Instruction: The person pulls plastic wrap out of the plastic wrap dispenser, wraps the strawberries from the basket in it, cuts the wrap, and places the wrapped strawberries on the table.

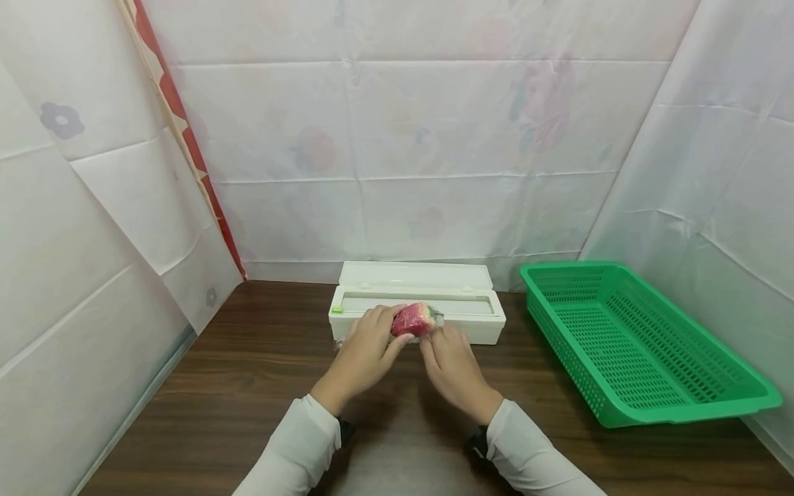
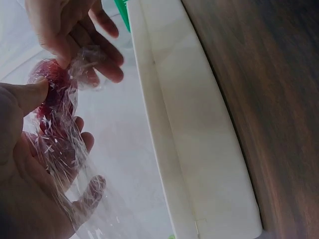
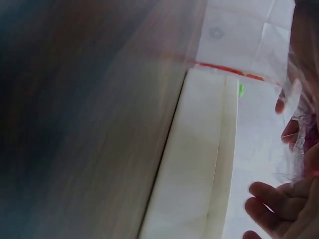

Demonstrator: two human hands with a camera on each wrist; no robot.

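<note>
A small pinkish-red item (image 1: 412,319) with a pale and green end is wrapped in clear cling film (image 2: 65,159); its kind cannot be told through the wrap. My left hand (image 1: 367,348) grips it from the left, thumb pressed on the red part in the left wrist view. At its other end my right hand (image 1: 455,364) pinches the film, its fingers partly curled. Loose film trails over the left palm. Both hands are just in front of a white cling film dispenser (image 1: 484,332) whose lid (image 1: 415,275) stands raised.
A green plastic basket (image 1: 688,415) stands on the right of the dark wooden table (image 1: 248,406). A small green piece (image 1: 337,309) sits at the dispenser's left end. White patterned sheeting (image 1: 397,138) closes off the back and both sides.
</note>
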